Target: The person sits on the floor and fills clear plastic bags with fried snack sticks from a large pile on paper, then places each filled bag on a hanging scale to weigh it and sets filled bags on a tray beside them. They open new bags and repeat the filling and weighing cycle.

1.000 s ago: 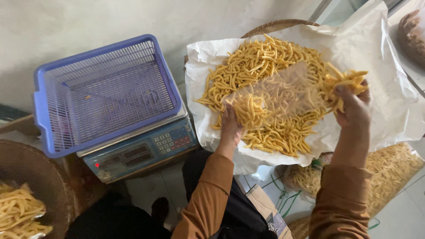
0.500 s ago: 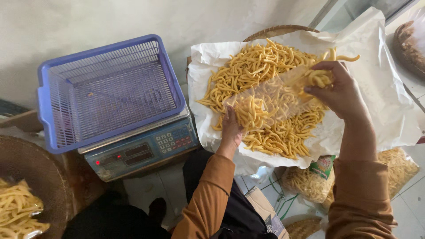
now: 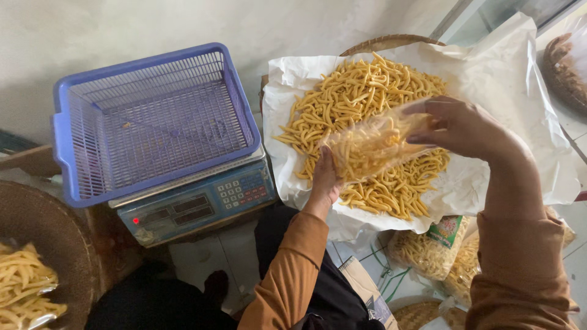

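A clear plastic bag (image 3: 373, 143) partly filled with yellow snack sticks is held over a heap of the same sticks (image 3: 367, 98). The heap lies on white paper (image 3: 501, 79) lining a woven basket (image 3: 385, 43). My left hand (image 3: 324, 177) grips the bag's lower end from below. My right hand (image 3: 465, 125) is at the bag's open mouth, fingers curled over its rim. Both arms wear orange-brown sleeves.
A blue plastic mesh basket (image 3: 153, 119) sits on a digital scale (image 3: 195, 205) at the left. A round woven tray (image 3: 43, 256) with bagged sticks is at bottom left. Filled bags (image 3: 434, 247) lie on the floor below the paper. Another basket (image 3: 565, 67) is at the far right.
My right hand has moved left from the heap's right edge to the bag's mouth, and the sticks it carried are no longer visible in it. My left hand stays on the bag.
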